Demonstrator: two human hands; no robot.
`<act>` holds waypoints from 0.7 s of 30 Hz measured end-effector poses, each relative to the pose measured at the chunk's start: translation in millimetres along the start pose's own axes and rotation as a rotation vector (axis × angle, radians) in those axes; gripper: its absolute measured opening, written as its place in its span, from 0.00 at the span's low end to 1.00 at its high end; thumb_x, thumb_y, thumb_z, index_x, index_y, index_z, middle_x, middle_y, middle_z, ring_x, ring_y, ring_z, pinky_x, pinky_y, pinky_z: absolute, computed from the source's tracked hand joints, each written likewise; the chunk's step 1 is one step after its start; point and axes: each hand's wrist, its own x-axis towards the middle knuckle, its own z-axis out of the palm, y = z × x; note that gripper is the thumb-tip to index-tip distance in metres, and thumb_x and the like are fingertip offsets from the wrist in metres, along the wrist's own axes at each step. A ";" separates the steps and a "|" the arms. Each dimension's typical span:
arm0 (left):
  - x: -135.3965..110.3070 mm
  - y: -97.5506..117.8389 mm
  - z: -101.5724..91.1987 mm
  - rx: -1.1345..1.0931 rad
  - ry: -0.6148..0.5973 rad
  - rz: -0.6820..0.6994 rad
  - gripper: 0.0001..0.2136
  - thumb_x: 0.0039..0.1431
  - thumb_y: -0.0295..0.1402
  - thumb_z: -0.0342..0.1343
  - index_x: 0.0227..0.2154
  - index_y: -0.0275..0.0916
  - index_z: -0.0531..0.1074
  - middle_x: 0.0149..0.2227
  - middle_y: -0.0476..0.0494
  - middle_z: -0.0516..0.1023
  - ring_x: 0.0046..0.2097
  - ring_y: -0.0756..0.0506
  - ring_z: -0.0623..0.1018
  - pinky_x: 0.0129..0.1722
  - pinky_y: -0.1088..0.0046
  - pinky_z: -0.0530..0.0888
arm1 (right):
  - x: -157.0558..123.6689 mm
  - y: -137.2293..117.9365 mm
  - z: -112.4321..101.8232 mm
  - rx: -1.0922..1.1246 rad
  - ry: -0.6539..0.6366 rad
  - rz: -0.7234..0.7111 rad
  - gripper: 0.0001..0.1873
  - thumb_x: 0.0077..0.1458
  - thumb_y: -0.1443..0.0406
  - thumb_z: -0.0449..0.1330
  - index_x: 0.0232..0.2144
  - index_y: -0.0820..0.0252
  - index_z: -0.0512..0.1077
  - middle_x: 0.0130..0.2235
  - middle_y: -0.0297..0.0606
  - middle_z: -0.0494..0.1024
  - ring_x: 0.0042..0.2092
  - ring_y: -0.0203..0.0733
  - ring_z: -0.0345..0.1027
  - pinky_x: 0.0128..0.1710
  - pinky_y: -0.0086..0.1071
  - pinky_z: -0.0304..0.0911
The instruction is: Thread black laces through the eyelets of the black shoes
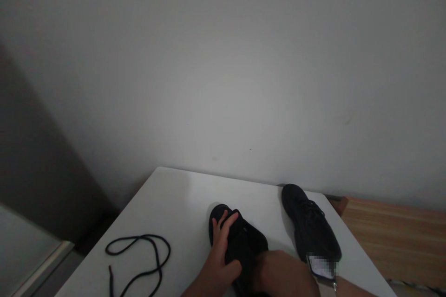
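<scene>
A black shoe point(244, 241) lies on the white table point(177, 195), toe pointing away from me. My left hand point(223, 248) rests on its left side, fingers stretched over the toe and thumb hooked at the opening. My right hand point(282, 274) is at the shoe's opening near the bottom edge of the view; its fingers are hidden, so whether it holds anything is unclear. A watch point(322, 267) sits on my right wrist. A second black shoe point(308, 225), laced, lies to the right. A loose black shoelace point(139, 255) lies coiled on the table at the left.
A plain grey wall point(223, 65) stands right behind the table. A wooden surface point(393, 236) adjoins the table on the right. At the lower left is a pale ledge point(24, 246) and dark floor.
</scene>
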 end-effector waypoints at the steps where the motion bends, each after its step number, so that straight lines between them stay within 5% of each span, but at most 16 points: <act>1: 0.1 0.0 -1.4 0.014 -0.010 0.002 0.49 0.33 0.21 0.51 0.67 0.41 0.55 0.74 0.43 0.42 0.70 0.31 0.22 0.65 0.42 0.27 | 1.0 -5.3 -2.2 0.011 -0.004 -0.008 0.14 0.53 0.71 0.60 0.37 0.53 0.83 0.42 0.40 0.86 0.43 0.49 0.81 0.38 0.30 0.71; 6: 0.3 -3.4 -6.2 0.023 -0.035 0.042 0.50 0.32 0.20 0.50 0.68 0.41 0.54 0.74 0.45 0.40 0.70 0.33 0.21 0.65 0.44 0.24 | 10.6 -27.5 -1.8 0.055 0.040 0.003 0.28 0.59 0.77 0.51 0.59 0.59 0.70 0.61 0.47 0.73 0.61 0.54 0.68 0.55 0.38 0.68; 14: 1.7 -5.5 -6.5 -0.030 -0.066 0.031 0.52 0.32 0.20 0.50 0.68 0.45 0.52 0.74 0.52 0.38 0.68 0.34 0.17 0.63 0.44 0.20 | 18.4 -34.3 -6.4 0.078 0.020 0.060 0.24 0.56 0.79 0.50 0.47 0.60 0.79 0.51 0.48 0.82 0.49 0.53 0.78 0.42 0.34 0.73; 21: -1.7 -9.8 -5.8 -0.066 -0.045 0.119 0.49 0.34 0.19 0.49 0.67 0.49 0.55 0.74 0.54 0.42 0.69 0.33 0.20 0.63 0.40 0.21 | 35.0 -38.6 -1.1 0.104 0.038 -0.051 0.25 0.59 0.76 0.50 0.56 0.65 0.72 0.60 0.55 0.73 0.57 0.56 0.71 0.54 0.42 0.68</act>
